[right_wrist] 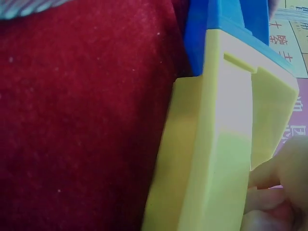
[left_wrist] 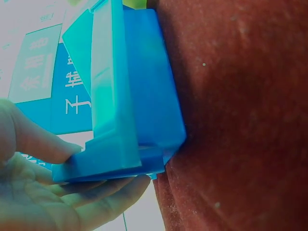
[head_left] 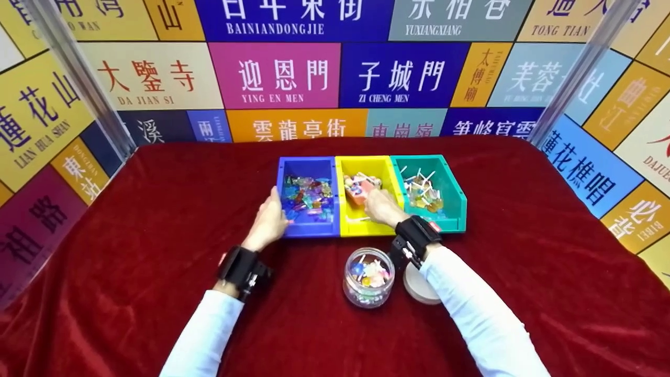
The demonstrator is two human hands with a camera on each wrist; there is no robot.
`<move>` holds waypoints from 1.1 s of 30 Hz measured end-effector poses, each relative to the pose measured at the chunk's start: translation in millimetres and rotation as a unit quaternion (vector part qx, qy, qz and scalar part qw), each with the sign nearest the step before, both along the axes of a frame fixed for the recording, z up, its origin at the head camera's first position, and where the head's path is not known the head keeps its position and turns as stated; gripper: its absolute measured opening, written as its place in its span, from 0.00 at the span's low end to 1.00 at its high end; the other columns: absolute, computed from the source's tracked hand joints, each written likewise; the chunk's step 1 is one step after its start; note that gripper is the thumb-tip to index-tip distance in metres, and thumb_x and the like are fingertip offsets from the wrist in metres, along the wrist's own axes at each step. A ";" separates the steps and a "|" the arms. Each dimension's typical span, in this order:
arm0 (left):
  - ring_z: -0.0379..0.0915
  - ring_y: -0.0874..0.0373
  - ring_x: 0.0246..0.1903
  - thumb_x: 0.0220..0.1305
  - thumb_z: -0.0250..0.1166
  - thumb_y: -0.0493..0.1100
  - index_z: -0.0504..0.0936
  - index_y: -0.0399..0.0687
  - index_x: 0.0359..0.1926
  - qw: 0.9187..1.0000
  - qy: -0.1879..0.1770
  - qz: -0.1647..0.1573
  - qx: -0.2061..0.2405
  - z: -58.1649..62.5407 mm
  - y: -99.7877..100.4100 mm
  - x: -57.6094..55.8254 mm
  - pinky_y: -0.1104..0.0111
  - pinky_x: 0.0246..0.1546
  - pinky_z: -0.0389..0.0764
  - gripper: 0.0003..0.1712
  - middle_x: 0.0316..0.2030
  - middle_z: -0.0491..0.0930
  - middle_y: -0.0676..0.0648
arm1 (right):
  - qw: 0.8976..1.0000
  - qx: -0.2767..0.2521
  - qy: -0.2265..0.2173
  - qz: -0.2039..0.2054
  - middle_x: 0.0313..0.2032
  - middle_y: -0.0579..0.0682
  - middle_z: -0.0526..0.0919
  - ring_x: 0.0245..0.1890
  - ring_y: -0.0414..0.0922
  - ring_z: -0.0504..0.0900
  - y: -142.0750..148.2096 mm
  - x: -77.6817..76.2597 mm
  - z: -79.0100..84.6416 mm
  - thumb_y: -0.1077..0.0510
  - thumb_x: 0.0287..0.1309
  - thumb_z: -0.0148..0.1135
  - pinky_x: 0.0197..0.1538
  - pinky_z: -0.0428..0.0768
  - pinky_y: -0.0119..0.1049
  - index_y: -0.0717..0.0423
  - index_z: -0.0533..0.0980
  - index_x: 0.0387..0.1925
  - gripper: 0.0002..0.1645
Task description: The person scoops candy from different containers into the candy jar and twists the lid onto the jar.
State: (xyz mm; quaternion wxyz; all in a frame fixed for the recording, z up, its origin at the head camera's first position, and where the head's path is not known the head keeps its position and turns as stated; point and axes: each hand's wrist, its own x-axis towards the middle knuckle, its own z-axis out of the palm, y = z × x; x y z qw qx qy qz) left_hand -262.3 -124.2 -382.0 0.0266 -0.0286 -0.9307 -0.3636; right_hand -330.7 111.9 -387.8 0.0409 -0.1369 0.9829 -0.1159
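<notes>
My left hand (head_left: 267, 222) grips the left side of the blue bin (head_left: 312, 230); in the left wrist view the thumb lies on one face of its wall (left_wrist: 108, 159) and the fingers on the other. Clear coloured beads (head_left: 309, 196) fill part of this bin. Inside the yellow bin (head_left: 366, 228), my right hand (head_left: 384, 207) holds a small pink scoop (head_left: 358, 195) among the lollipops and beads (head_left: 352, 180). From the right wrist, its curled fingers (right_wrist: 269, 175) show behind the yellow wall (right_wrist: 231, 144), which hides most of the scoop.
Joined on the right is a green bin (head_left: 454, 204) of white-stick lollipops. Before the bins stands an open clear jar (head_left: 368, 298) of mixed pieces, with a whitish round lid (head_left: 419, 288) beside it, partly under my right forearm. Dark red cloth (head_left: 172, 220) covers the table.
</notes>
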 end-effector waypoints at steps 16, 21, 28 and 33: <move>0.61 0.40 0.55 0.54 0.57 0.28 0.41 0.25 0.64 1.000 -0.004 0.003 0.007 -0.8 0.1 0.0 0.57 0.58 0.62 0.43 0.59 0.58 0.28 | 0.998 -0.033 0.045 0.013 0.37 0.64 0.78 0.16 0.44 0.67 0.8 20.8 3.3 0.67 0.51 0.48 0.17 0.66 0.30 0.70 0.69 0.50 0.22; 0.59 0.40 0.57 0.54 0.56 0.28 0.42 0.24 0.64 1.000 0.001 0.003 0.007 -2.0 0.0 0.2 0.57 0.59 0.59 0.42 0.59 0.57 0.28 | 0.995 -0.023 0.091 0.028 0.24 0.61 0.77 0.20 0.53 0.75 4.0 9.3 -14.2 0.66 0.50 0.48 0.22 0.74 0.39 0.78 0.67 0.45 0.21; 0.58 0.39 0.57 0.55 0.55 0.28 0.42 0.24 0.64 1.000 0.005 0.002 0.006 -2.0 -0.2 0.1 0.57 0.60 0.59 0.41 0.60 0.57 0.28 | 0.993 -0.034 0.108 0.024 0.23 0.64 0.76 0.23 0.57 0.76 0.4 26.9 -0.5 0.68 0.49 0.49 0.25 0.75 0.44 0.85 0.59 0.49 0.28; 0.57 0.40 0.58 0.55 0.56 0.29 0.41 0.24 0.64 1.000 -0.001 -0.001 0.005 -2.6 -1.0 -1.0 0.57 0.60 0.58 0.41 0.60 0.56 0.28 | 0.995 -0.050 0.085 0.003 0.26 0.64 0.76 0.24 0.56 0.76 -0.2 29.4 3.0 0.66 0.53 0.46 0.25 0.75 0.43 0.82 0.59 0.51 0.26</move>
